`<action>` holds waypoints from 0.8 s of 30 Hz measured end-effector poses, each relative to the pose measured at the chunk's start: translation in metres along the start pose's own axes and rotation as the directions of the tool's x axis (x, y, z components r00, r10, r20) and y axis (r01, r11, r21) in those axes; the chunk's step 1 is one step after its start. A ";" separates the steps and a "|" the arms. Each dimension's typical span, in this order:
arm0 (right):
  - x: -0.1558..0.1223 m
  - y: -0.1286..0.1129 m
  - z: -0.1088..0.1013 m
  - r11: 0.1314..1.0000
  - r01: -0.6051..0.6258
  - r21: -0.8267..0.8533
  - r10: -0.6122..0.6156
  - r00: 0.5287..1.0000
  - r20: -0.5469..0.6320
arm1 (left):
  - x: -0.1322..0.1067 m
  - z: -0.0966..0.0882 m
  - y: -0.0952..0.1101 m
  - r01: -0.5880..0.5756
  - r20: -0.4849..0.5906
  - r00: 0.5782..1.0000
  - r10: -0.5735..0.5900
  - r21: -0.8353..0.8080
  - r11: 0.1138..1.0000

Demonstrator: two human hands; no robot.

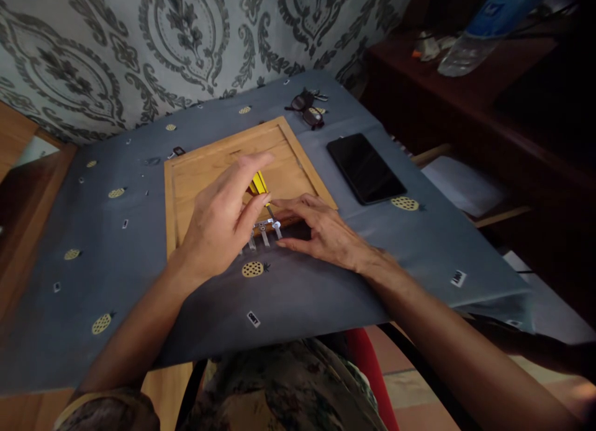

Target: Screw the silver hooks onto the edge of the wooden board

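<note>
A wooden panel (pixel 218 164) with a raised frame lies on a grey-blue patterned cloth (pixel 139 282). At its near edge sits a small metal fitting (pixel 264 230) with silvery prongs. My left hand (pixel 223 217) is curled round a yellow-handled screwdriver (pixel 259 186), whose shaft points down at the fitting. My right hand (pixel 321 232) lies flat beside the fitting, fingers stretched out and pressing on the panel's near edge; it holds nothing.
A black phone (pixel 365 168) lies face up right of the panel. Folded dark glasses (pixel 307 108) rest at the far edge. A dark wooden cabinet (pixel 488 108) with a plastic bottle (pixel 484 27) stands at right. Patterned wallpaper behind.
</note>
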State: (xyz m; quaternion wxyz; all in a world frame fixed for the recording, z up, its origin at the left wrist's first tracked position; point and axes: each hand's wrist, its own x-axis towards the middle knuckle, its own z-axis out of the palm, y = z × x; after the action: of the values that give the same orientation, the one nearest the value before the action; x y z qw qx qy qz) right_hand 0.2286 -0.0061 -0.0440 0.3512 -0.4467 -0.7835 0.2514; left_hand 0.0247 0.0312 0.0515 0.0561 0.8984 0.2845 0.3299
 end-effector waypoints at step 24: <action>0.001 -0.004 -0.003 1.000 -0.020 -0.010 0.020 0.999 0.028 | 0.000 0.004 0.006 0.018 0.035 0.999 -0.020 0.051 0.999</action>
State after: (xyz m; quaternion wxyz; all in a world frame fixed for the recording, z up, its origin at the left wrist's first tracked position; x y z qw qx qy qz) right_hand 0.2281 -0.0072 -0.0392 0.3355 -0.4526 -0.7852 0.2571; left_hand 0.0304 0.0269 0.0499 0.0416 0.9024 0.3004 0.3060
